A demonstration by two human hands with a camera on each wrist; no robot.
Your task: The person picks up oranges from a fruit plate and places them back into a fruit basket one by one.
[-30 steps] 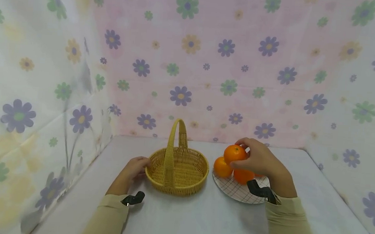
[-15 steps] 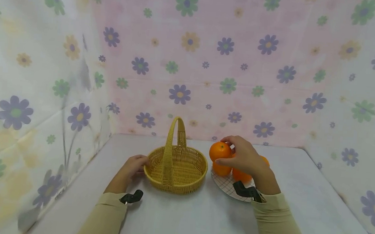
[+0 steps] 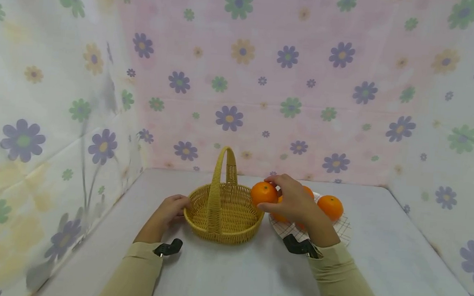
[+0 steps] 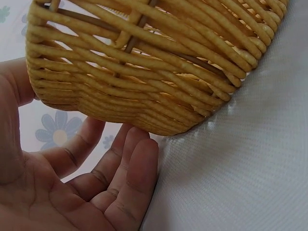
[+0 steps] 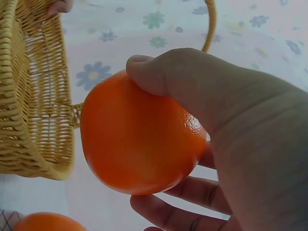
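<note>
My right hand holds an orange between thumb and fingers, raised at the right rim of a yellow wicker basket. In the right wrist view the thumb presses one side of the orange and the fingers lie against the other. My left hand grips the basket's left end. Seen from the left wrist, the basket wall sits between the thumb, partly hidden, and the bent fingers. The basket stands upright on the table with its tall handle raised, and its woven bottom shows bare.
Right of the basket, a white plate with a checked pattern bears several more oranges, one of them at its right side. My right hand and forearm cover part of it. Flowered cloth walls enclose the white table at back and sides.
My right hand has carried the orange left from above the plate to the basket's right rim, uncovering the orange at the plate's right. My left hand and the basket stay put.
</note>
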